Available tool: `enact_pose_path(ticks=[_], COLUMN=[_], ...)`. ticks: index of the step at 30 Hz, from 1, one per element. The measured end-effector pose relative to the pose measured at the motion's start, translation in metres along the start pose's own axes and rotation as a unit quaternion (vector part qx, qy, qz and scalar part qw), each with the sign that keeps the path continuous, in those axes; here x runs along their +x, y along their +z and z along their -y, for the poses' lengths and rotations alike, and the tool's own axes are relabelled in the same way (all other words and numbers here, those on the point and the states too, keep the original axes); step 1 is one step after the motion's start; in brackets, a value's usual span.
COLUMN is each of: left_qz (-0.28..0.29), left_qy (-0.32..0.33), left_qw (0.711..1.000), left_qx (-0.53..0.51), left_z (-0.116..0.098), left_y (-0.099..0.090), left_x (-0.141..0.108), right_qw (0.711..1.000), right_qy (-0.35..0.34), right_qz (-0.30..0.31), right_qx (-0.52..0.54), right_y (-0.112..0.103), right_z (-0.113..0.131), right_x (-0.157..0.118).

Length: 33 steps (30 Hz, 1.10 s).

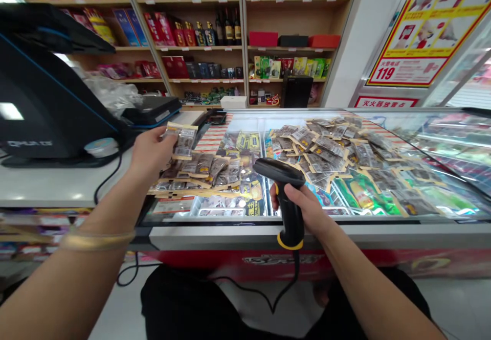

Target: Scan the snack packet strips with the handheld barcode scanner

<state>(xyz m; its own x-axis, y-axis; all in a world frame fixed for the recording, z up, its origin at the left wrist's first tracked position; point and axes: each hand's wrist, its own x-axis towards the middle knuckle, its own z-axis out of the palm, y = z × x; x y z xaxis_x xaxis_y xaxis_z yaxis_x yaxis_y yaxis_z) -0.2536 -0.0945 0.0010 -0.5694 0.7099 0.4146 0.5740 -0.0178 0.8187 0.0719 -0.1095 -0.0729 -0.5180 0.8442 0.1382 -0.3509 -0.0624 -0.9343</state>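
My left hand [153, 151] is closed on a small brown-and-clear snack packet [184, 140], held over the left end of a pile of similar packets [205, 168] on the freezer's glass top. In my right hand [307, 204] is a black barcode scanner [289, 207] with a yellow ring at its base, its head tilted up and toward the left. The scanner's cable hangs down from the handle. A larger, scattered heap of the same packets [326, 148] lies on the glass behind and to the right of the scanner.
At the left, a black checkout machine [49, 105] stands on a white counter [57, 189], with a black device [153, 110] beside it. Shelves [197, 48] of boxes and bottles rise behind the freezer. A looped cable [245, 290] hangs in front of the freezer.
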Motion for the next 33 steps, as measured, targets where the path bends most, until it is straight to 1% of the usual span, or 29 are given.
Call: enact_pose_path(ticks=[3, 6, 9, 11, 12, 15, 17, 19, 21, 23, 26, 28, 30, 31, 33], left_qz=[-0.006, 0.012, 0.027, 0.012, 0.003, -0.021, -0.026, -0.02, 0.01, 0.062, 0.15, 0.196, 0.226, 0.231, 0.222], left_qy=[-0.036, -0.021, -0.007, 0.002, 0.017, 0.097, 0.144, 0.18, 0.216, 0.25, 0.291, 0.302, 0.298, 0.293, 0.285], left_qw=[0.99, 0.981, 0.972, 0.969, 0.969, 0.971, 0.973, 0.974, 0.97, 0.963, 0.943, 0.932, 0.926, 0.927, 0.931], left_qx=[0.134, 0.191, 0.232, 0.245, 0.246, 0.219, 0.178, 0.139, 0.108, 0.083, 0.053, 0.042, 0.037, 0.037, 0.043], left_z=[0.012, 0.02, 0.021, 0.016, 0.012, -0.004, -0.018, -0.032, -0.045, -0.058, -0.076, -0.088, -0.101, -0.107, -0.117], left_y=[-0.012, -0.014, -0.014, -0.015, -0.016, -0.013, -0.003, 0.014, 0.038, 0.067, 0.115, 0.145, 0.171, 0.183, 0.201], left_x=[0.0, -0.004, -0.006, -0.007, -0.009, -0.017, -0.026, -0.037, -0.05, -0.062, -0.078, -0.086, -0.09, -0.091, -0.092], right_qw=[1.0, 1.0, 1.0, 1.0, 1.0, 1.0, 1.0, 0.999, 0.998, 0.995, 0.988, 0.983, 0.978, 0.974, 0.966], right_qy=[0.018, 0.026, 0.028, 0.024, 0.023, 0.012, -0.001, -0.019, -0.038, -0.058, -0.087, -0.094, -0.092, -0.091, -0.094], right_qz=[-0.003, -0.005, 0.002, 0.002, 0.001, -0.003, -0.01, -0.03, -0.058, -0.086, -0.128, -0.156, -0.187, -0.205, -0.24], right_qx=[0.012, 0.015, 0.008, 0.01, 0.012, 0.02, 0.018, 0.011, 0.001, -0.01, -0.029, -0.033, -0.019, -0.007, 0.02], right_y=[0.009, 0.011, 0.011, 0.01, 0.009, 0.004, -0.002, -0.013, -0.027, -0.044, -0.073, -0.093, -0.111, -0.118, -0.128], right_z=[-0.006, -0.01, -0.011, -0.012, -0.012, -0.013, -0.01, -0.004, 0.005, 0.015, 0.031, 0.038, 0.043, 0.044, 0.045], right_x=[0.005, 0.005, 0.005, 0.005, 0.005, 0.004, 0.0, -0.007, -0.015, -0.024, -0.036, -0.043, -0.048, -0.05, -0.052])
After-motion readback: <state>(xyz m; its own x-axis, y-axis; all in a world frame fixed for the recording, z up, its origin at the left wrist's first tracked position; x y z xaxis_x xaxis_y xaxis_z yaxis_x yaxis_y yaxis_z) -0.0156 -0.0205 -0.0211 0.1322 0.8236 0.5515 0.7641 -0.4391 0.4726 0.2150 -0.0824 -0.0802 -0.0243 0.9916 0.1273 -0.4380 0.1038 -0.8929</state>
